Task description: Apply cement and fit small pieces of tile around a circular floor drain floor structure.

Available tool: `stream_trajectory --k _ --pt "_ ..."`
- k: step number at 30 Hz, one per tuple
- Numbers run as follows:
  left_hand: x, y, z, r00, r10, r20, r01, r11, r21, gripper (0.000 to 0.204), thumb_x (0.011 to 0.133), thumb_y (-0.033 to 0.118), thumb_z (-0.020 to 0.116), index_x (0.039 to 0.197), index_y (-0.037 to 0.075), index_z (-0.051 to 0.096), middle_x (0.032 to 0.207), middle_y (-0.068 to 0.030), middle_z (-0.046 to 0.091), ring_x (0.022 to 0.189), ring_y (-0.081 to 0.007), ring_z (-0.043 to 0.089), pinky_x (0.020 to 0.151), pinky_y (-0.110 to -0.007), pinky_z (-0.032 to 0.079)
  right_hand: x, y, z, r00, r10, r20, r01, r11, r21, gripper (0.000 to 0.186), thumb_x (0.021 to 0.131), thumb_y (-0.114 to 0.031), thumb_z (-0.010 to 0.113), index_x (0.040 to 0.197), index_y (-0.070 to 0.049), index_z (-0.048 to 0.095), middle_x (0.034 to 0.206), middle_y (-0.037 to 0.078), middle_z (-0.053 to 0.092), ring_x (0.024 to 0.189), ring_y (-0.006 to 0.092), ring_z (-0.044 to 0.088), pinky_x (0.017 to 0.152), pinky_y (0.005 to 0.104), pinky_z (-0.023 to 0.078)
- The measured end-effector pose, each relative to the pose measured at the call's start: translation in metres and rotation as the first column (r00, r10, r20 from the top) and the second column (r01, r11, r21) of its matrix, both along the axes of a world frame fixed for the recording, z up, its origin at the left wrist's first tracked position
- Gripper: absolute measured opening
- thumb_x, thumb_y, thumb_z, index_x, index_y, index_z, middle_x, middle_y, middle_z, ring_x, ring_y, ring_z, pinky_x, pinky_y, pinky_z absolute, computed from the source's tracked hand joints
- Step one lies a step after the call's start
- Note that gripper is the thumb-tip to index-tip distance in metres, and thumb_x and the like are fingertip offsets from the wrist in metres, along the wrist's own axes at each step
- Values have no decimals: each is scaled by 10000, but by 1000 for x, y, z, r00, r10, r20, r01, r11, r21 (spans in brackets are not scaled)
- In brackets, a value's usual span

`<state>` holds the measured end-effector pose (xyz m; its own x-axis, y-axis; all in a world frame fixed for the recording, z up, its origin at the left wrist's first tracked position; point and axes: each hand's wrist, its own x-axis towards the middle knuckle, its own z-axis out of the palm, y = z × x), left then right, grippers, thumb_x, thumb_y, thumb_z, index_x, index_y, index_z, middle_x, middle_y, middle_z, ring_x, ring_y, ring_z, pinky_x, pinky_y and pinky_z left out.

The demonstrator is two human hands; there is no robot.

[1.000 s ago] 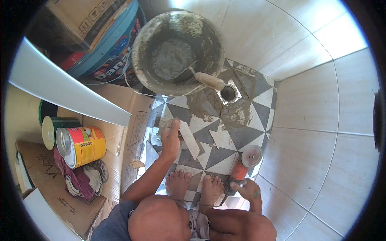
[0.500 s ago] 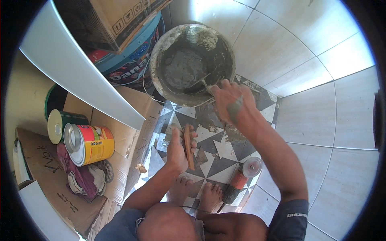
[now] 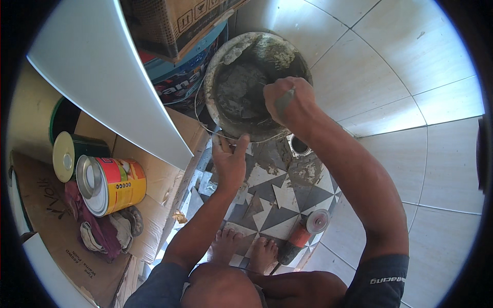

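A round bucket point(image 3: 214, 110) with a mortar-caked rim stands against the tiled wall, with wet grey mortar point(image 3: 239, 92) inside. My right hand point(image 3: 292, 102), smeared with mortar on its back, is closed over the right part of the bucket. It grips a trowel, whose handle and blade are almost wholly hidden by the fist. At the near rim my left hand point(image 3: 229, 161) has its thumb and fingers closed on the bucket's edge. The wooden piece seen in that hand earlier no longer shows.
An angle grinder point(image 3: 300, 237) lies by my right foot. A round drain opening point(image 3: 299, 146) is in the patterned floor. At left are an opened cardboard box point(image 3: 159, 179), a yellow-red can point(image 3: 123, 185), a dark green can point(image 3: 92, 149) and a white panel point(image 3: 108, 66). Behind stands a blue-rimmed pail point(image 3: 169, 72).
My left hand has moved forward to the bucket's near rim, and the wooden piece has gone out of sight. My right hand has moved farther in over the mortar with the trowel.
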<state>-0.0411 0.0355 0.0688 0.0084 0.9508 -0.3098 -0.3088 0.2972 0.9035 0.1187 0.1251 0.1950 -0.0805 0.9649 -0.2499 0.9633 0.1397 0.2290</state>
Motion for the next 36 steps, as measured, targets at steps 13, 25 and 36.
stream_trajectory --k 13,25,36 --pt "21 -16 -13 993 -89 -76 104 970 221 485 962 129 778 1311 -36 484 1229 -145 626 1031 -169 644 925 -334 549 82 -35 -19 570 -581 -581 413 814 -409 469 931 -470 757 1042 -18 814 817 175 754 749 273 740 745 431 570" --pt "0 -4 -3 993 -94 -66 99 992 76 512 959 138 786 1343 -14 485 1289 -135 640 991 -137 642 850 -296 540 96 -127 -1 -136 -622 -771 431 664 -611 394 1054 -388 645 1094 -6 732 745 33 615 503 50 442 434 238 328" --pt "-21 -21 -31 977 -214 -12 213 976 -45 456 919 57 785 1280 27 509 1045 -26 626 835 -71 577 733 -236 490 92 -251 5 -482 -431 -763 503 576 -644 414 1075 -404 610 1103 2 682 761 52 618 464 38 403 389 210 283"
